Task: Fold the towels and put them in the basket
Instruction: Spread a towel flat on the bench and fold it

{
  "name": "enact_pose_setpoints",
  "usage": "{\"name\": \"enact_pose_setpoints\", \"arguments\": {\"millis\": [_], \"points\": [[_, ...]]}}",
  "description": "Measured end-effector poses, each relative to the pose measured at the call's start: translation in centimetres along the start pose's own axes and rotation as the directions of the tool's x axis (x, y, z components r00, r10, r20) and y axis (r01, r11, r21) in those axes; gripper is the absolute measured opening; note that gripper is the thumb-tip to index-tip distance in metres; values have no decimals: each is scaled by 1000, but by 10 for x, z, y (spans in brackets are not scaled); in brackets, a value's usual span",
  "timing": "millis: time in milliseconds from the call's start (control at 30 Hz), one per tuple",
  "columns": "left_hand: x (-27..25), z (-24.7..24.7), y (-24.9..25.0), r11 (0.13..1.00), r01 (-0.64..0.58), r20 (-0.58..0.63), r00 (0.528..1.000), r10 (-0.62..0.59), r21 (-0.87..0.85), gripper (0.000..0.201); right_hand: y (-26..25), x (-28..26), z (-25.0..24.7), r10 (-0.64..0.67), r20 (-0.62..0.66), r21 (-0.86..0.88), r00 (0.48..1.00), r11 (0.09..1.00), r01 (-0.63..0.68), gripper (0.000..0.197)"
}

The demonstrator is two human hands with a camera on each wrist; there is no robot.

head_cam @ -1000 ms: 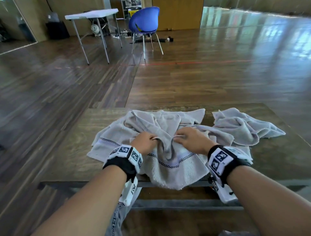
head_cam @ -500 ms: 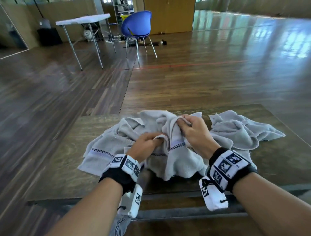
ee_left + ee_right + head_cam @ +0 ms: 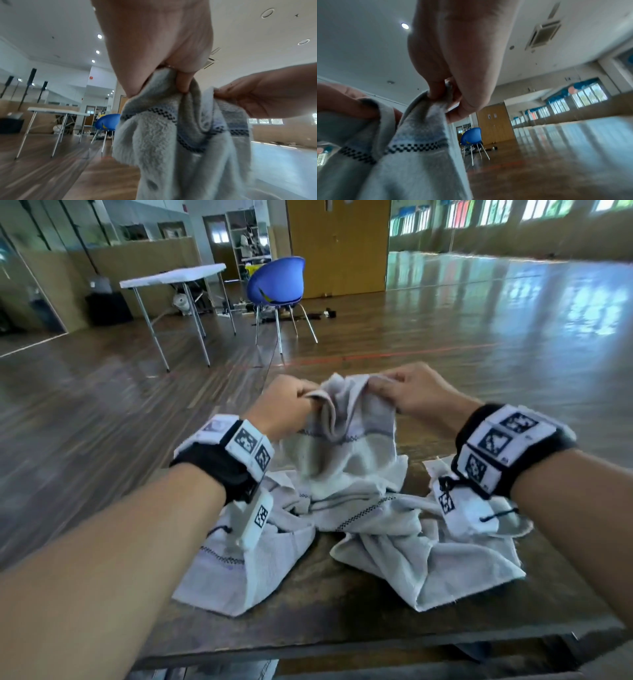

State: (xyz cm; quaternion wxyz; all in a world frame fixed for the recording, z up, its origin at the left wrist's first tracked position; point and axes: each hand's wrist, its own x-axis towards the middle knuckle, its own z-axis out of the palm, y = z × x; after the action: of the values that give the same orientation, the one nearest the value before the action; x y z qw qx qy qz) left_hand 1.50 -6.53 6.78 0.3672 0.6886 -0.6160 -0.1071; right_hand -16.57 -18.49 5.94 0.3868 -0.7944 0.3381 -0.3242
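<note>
A grey towel (image 3: 346, 446) with a dark checked band hangs lifted above the wooden table (image 3: 342, 607). My left hand (image 3: 291, 405) grips its top edge at the left. My right hand (image 3: 407, 392) pinches the same edge a little to the right. In the left wrist view the left hand (image 3: 173, 75) has fingers curled round the towel (image 3: 164, 142). The right wrist view shows the right hand (image 3: 448, 94) pinching the towel (image 3: 412, 155) between thumb and fingers. Its lower part still lies on more crumpled grey towels (image 3: 411, 556) on the table. No basket is in view.
Another part of the towel pile (image 3: 246, 573) lies at the table's near left. Behind the table is open wood floor with a blue chair (image 3: 279, 285) and a white folding table (image 3: 171, 277) far off.
Both hands have risen from the table with the towel's edge and moved slightly apart, so the towel now hangs between them. The head view has tilted up.
</note>
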Motion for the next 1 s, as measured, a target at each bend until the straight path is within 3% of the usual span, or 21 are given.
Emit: {"name": "enact_pose_setpoints", "arguments": {"millis": [133, 200, 333, 433, 500, 567, 633, 767, 833, 900, 967, 1000], "points": [[40, -13, -15, 998, -68, -110, 992, 68, 12, 26, -5, 50, -16, -86, -43, -13, 995, 996, 85, 35], [56, -15, -33, 982, -36, -135, 989, 61, 183, 34, 8, 71, -20, -107, -63, -165, 992, 982, 96, 38], [64, -19, -73, 888, 187, -234, 968, -94, 419, 35, 49, 93, -28, -51, -143, -351, 988, 936, -2, 32], [64, -9, -91, 828, 282, -149, 959, -239, 485, 30, 74, 97, -20, -2, -140, -307, 990, 951, -41, 22], [67, 1, -97, 861, 371, -124, 928, -351, 347, 32, 88, 101, -10, 35, -97, -243, 995, 968, -58, 22], [72, 10, -101, 878, 475, -113, 877, -467, 63, 25, 99, 105, -2, 103, -84, -89, 991, 990, -110, 24], [74, 17, -99, 804, 542, -42, 823, -567, -243, 28, 108, 110, 2, 156, -108, 42, 982, 987, -152, 28], [83, 14, -107, 793, 516, -158, 796, -584, -324, 24, 116, 115, 5, 82, -128, -7, 988, 996, -83, 12], [83, 9, -109, 893, 425, -296, 842, -451, -149, 21, 114, 113, 5, -7, -227, -67, 974, 998, -8, 18], [77, 8, -109, 938, 343, -374, 876, -304, 41, 27, 113, 105, 6, -115, -268, -152, 956, 985, 75, 32], [69, 11, -113, 923, 334, -317, 911, -264, 192, 17, 116, 96, 11, -113, -160, -237, 981, 969, 73, 41], [63, 13, -115, 884, 342, -221, 934, -282, 318, 16, 120, 90, 12, -70, -80, -281, 994, 959, 45, 42]]}}
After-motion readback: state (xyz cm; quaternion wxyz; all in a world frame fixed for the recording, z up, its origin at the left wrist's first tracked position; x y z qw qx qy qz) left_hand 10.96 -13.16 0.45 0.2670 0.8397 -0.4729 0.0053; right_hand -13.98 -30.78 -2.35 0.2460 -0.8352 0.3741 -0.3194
